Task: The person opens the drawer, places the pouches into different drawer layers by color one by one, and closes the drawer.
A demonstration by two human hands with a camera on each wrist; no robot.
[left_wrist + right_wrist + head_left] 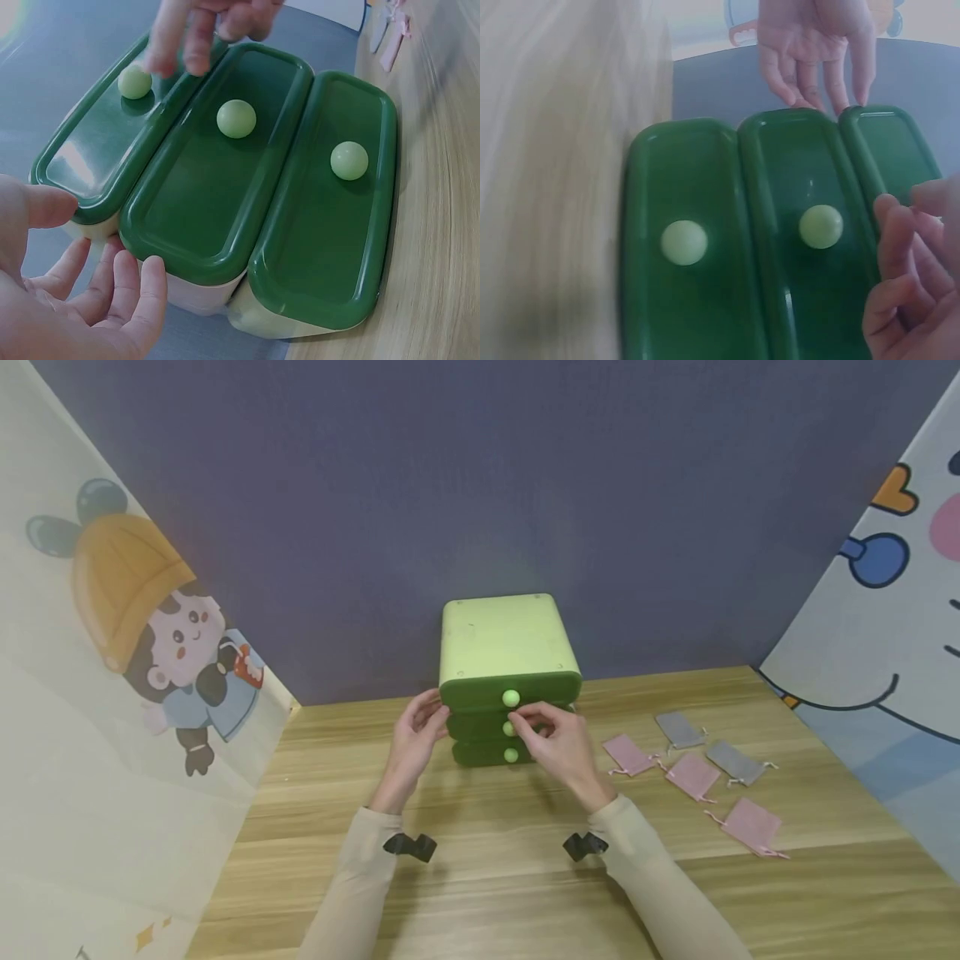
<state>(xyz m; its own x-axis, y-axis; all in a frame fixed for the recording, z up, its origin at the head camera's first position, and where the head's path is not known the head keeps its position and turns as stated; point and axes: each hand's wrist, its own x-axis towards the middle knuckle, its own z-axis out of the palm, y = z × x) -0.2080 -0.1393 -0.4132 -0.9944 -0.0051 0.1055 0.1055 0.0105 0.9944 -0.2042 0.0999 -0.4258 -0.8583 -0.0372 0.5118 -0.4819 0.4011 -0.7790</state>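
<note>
A small cabinet (pixel 498 631) with a pale green top and three dark green drawer fronts stands against the back wall. Each front carries a round pale knob, among them the top knob (pixel 135 81) and the middle knob (pixel 821 226). At the cabinet's left side, my left hand (pixel 411 739) touches the ends of the upper drawers with thumb and fingertips. My right hand (pixel 558 739) hovers before the upper drawers with bent fingers, nearest the top knob. In the left wrist view its blurred fingertips are beside that knob, and I see nothing held.
Several small drawstring pouches lie to the right on the wooden table (pixel 480 877), including a pink pouch (pixel 752 823) and a grey pouch (pixel 680 729). A dark wall (pixel 360 527) rises behind the cabinet, with cartoon-printed panels on either side.
</note>
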